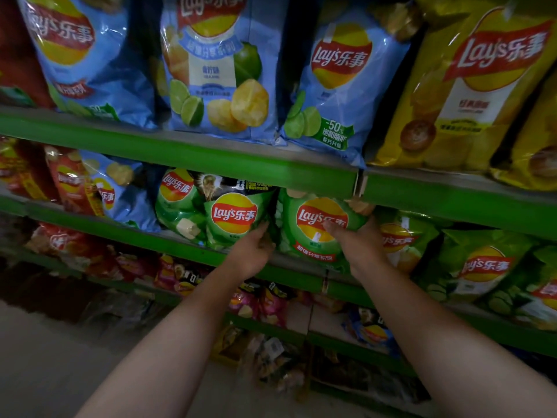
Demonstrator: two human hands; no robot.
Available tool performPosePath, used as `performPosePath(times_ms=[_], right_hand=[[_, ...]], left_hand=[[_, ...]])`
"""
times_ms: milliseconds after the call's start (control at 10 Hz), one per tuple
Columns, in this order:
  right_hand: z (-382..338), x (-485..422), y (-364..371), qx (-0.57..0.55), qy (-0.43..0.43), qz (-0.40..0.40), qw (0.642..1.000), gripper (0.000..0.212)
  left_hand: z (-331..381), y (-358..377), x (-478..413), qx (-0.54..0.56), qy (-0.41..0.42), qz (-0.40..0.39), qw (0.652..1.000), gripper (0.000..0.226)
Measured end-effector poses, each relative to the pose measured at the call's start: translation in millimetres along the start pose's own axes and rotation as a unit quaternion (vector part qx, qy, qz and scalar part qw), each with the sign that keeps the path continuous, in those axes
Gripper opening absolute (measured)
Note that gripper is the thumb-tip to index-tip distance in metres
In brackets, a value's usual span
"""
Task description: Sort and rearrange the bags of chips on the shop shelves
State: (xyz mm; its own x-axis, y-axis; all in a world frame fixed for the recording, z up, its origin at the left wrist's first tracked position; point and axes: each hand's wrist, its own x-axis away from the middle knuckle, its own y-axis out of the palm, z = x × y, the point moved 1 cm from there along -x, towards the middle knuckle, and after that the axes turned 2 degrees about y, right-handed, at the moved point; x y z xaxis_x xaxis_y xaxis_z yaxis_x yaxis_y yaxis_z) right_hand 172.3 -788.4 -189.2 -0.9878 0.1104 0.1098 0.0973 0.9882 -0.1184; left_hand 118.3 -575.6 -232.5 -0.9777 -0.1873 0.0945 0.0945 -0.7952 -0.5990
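Two green chip bags stand side by side on the middle shelf. My left hand grips the lower right edge of the smaller green bag, which has a black top. My right hand holds the larger green bag from its right side, thumb across the logo. Both bags sit just under the green rail of the shelf above. Another green bag leans behind the left one.
Blue lime-flavour bags and yellow bags fill the top shelf. More green bags stand to the right, blue and red bags to the left. Lower shelves hold pink, red and blue packs. The pale floor lies at bottom left.
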Motion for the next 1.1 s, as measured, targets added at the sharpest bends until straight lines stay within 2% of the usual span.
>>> performPosePath(times_ms=[100,200,300,400,500,600,700,800,900,1000,1100], right_hand=[[7.3,0.0,-3.7,0.026,-0.005,-0.019,0.999,0.062],[13.3,0.0,-8.5,0.035,0.014,-0.017,0.999,0.070],[10.6,-4.0,-10.7,0.021,0.033,-0.017,0.999,0.069],[5.5,-9.5,-11.6,0.009,0.036,-0.057,0.998,0.062],[8.1,-12.6,-15.2,0.035,0.057,-0.096,0.993,0.070],[11.3,-14.2,-17.7,0.045,0.090,-0.107,0.989,0.078],[11.4,-12.4,-15.4,0.011,0.121,-0.117,0.986,0.074],[16.2,-5.8,-16.4,-0.038,0.110,-0.096,0.989,0.073],[21.2,10.8,-21.7,-0.032,0.072,-0.065,0.995,0.070],[15.9,34.3,-36.2,0.004,0.054,-0.064,0.996,0.057],[22.9,66.7,-72.2,0.001,0.059,-0.099,0.993,0.036]], left_hand=[[-4.7,-0.6,-4.2,-0.100,0.029,-0.008,0.995,0.052],[-8.6,-4.2,-1.3,-0.155,0.056,-0.018,0.986,0.042],[-12.8,-9.4,7.2,-0.252,0.089,-0.003,0.964,0.039],[-16.2,-12.8,14.1,-0.314,0.118,-0.005,0.942,0.040],[-17.5,-14.5,15.5,-0.310,0.137,-0.025,0.940,0.037],[-16.7,-11.7,20.6,-0.217,0.148,-0.059,0.963,0.035],[-17.9,-10.3,29.1,-0.175,0.144,-0.048,0.973,0.037],[-14.8,-11.3,37.4,-0.150,0.144,-0.031,0.978,0.037],[-10.1,-9.7,45.3,-0.138,0.151,-0.009,0.979,0.037],[0.5,-9.4,53.2,-0.149,0.152,0.009,0.977,0.038],[18.3,0.2,62.3,-0.178,0.192,0.016,0.965,0.037]])
